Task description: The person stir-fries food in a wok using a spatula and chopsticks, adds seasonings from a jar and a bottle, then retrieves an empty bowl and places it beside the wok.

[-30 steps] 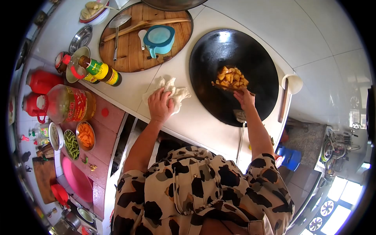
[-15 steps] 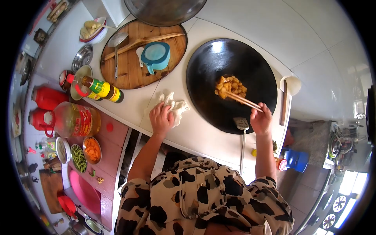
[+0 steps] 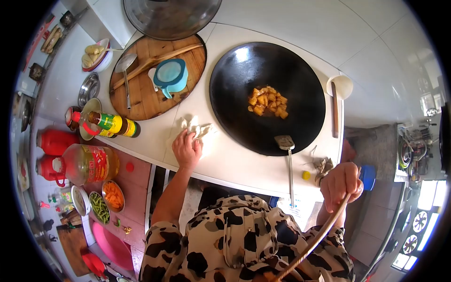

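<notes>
My left hand [image 3: 187, 149] rests on the counter with its fingers curled over a crumpled white cloth [image 3: 204, 132]. My right hand [image 3: 341, 185] is raised at the right, closed around a pair of wooden chopsticks [image 3: 324, 229]. Their tips point down toward my face, at the bottom edge of the view; what they may carry there is hard to make out. Brown, glossy chunks of food [image 3: 267, 101] lie in the middle of the black wok [image 3: 225, 108]. A metal spatula [image 3: 284, 142] leans on the wok's near rim, its handle reaching over the counter.
A round wooden board [image 3: 141, 105] holds a slotted ladle, a wooden spoon and a teal lidded container [image 3: 171, 75]. Sauce bottles [image 3: 115, 123] and an oil jug [image 3: 91, 164] stand at left, near bowls of cut vegetables [image 3: 113, 195]. A white bowl [image 3: 345, 86] is right of the wok.
My right hand has lifted the chopsticks out of the wok and swung them back toward my face. My left hand stays on the cloth. The view has shifted slightly.
</notes>
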The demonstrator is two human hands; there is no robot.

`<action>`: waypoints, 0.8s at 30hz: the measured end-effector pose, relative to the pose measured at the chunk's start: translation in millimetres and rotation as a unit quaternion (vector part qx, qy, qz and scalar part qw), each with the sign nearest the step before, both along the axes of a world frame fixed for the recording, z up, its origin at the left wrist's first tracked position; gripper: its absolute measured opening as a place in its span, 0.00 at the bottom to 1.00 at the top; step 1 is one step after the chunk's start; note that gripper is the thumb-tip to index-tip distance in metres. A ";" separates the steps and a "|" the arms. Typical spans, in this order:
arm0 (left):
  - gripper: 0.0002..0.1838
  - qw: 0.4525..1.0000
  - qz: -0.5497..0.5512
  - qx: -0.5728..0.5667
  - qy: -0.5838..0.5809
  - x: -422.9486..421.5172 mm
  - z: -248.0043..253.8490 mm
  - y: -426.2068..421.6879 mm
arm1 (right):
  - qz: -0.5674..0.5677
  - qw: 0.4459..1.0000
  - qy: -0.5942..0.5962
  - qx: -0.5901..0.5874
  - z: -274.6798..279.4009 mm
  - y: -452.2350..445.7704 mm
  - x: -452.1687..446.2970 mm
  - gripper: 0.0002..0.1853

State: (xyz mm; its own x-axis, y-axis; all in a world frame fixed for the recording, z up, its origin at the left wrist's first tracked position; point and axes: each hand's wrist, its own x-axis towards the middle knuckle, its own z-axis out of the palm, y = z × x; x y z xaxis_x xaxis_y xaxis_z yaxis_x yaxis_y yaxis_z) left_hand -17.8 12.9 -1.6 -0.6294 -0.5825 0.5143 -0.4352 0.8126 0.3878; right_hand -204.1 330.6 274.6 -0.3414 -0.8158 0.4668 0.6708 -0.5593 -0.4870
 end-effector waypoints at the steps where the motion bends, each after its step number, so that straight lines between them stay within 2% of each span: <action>1: 0.17 1.000 0.001 -0.004 -0.002 0.3 -0.2 -0.1 | 0.005 1.000 0.016 -0.005 4.1 1.7 -0.2 0.05; 3: 0.16 1.000 0.002 -0.010 -0.010 0.3 0.4 0.6 | 0.014 0.999 0.045 -0.010 9.6 7.5 0.8 0.05; 5: 0.16 1.000 0.001 -0.009 -0.017 4.4 1.2 5.4 | -0.001 1.000 0.005 -0.015 13.3 11.3 8.8 0.07; 7: 0.16 1.000 -0.001 -0.017 -0.008 1.0 0.3 1.2 | 0.007 0.999 0.036 -0.019 11.3 15.8 6.0 0.06; 18: 0.15 0.999 -0.011 -0.032 -0.013 2.0 -5.4 -1.1 | -0.035 0.999 -0.007 0.010 16.1 40.0 16.3 0.04; 21: 0.15 0.999 -0.011 -0.034 -0.014 1.4 -3.2 0.3 | -0.162 0.986 -0.003 0.043 8.1 61.3 5.3 0.06; 22: 0.16 0.999 -0.010 -0.031 -0.017 1.6 -3.6 0.3 | -0.257 0.960 0.001 0.114 -4.4 78.5 -5.7 0.07; 23: 0.16 0.999 -0.013 -0.027 -0.017 3.5 -4.1 1.5 | -0.347 0.920 0.003 0.183 -18.6 95.0 -17.2 0.12; 24: 0.16 1.000 -0.013 -0.024 -0.014 3.1 -4.0 1.3 | -0.401 0.874 0.018 0.274 -26.5 99.2 -27.0 0.12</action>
State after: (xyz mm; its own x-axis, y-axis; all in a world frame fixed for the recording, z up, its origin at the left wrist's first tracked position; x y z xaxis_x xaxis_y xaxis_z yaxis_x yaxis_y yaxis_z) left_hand -14.7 14.1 -5.6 -0.6589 -0.5401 0.5236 -0.4235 0.8416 0.3352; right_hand -231.1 429.8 248.1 -0.8986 -0.4263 0.1036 0.1491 -0.5187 -0.8419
